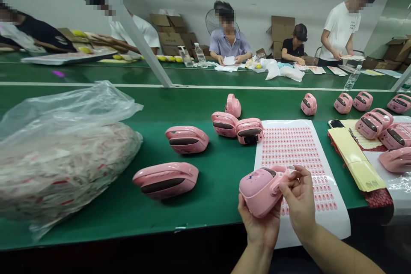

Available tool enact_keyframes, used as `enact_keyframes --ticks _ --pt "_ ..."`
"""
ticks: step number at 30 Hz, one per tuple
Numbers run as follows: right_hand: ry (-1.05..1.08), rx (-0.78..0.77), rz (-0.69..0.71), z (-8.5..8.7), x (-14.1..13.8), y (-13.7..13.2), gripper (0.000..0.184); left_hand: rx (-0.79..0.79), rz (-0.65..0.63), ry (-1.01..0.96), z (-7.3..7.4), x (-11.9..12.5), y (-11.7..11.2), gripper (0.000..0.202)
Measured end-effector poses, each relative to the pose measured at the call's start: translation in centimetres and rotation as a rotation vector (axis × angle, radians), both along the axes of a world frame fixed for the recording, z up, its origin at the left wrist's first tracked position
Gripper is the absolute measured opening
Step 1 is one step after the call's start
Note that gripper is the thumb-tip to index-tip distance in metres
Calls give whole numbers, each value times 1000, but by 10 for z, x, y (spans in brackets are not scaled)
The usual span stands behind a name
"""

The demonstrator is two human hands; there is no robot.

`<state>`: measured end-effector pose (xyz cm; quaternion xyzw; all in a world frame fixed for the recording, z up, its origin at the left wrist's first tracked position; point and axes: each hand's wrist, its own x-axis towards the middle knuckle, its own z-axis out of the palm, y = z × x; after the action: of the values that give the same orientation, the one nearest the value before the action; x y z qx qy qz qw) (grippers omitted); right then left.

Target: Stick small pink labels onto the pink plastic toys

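My left hand cups a pink toy speaker from below, its rounded side with small printed figures facing up and left. The speaker is tilted, and its carry handle points towards my right hand. The fingers of that hand are pinched at the handle, with a small pale piece at the fingertips that looks like a sticker. Under both hands lies a white sheet of small red-and-pink stickers, partly hidden by them. Two more pink speakers rest on the table to the left.
A large clear plastic bag full of small packets fills the left side. More pink speakers stand behind the sheet and at the right. Yellow paper lies at the right. A slanted metal post rises ahead; several people work beyond.
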<state>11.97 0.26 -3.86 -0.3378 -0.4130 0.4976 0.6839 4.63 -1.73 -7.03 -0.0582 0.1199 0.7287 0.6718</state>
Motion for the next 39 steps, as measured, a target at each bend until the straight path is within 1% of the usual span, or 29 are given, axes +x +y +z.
enact_keyframes --ticks 5,11,13,16,19,22,25,28,30,32,34,37,39 --pt "-74 35 -67 -2 -1 -4 32 -73 12 -19 6 3 0 37" --pt "-281 196 -240 -8 -3 -7 25 -35 16 -55 7 5 -2 36" --pt "-318 247 -273 -10 -2 -7 26 -73 14 -66 10 6 -2 39" --pt "-326 285 -282 -12 -1 -7 28 -201 17 -60 17 8 -2 48" --pt "-284 231 -245 -12 -1 -7 26 -249 19 -68 21 10 -2 50" --pt "-206 153 -176 -9 -2 -6 25 -197 24 -85 17 10 -1 49" --pt "-154 114 -145 -6 -3 -5 24 -110 32 -75 8 9 -1 48" --pt "-157 96 -164 -3 -4 -6 22 -1 6 -82 1 8 -2 46" --pt "-207 108 -205 -3 -6 -7 19 41 -24 -113 1 8 -3 47" --pt "-299 162 -282 -3 -6 -7 15 15 -39 -137 2 8 -3 46" --pt "-429 281 -379 -5 -5 -7 17 -39 -32 -136 5 7 -4 45" --pt "-636 548 -477 -8 2 -5 35 -88 -33 -115 7 5 -4 41" --pt "-751 701 -487 -9 11 -2 49 -84 -50 -95 9 4 -4 38"
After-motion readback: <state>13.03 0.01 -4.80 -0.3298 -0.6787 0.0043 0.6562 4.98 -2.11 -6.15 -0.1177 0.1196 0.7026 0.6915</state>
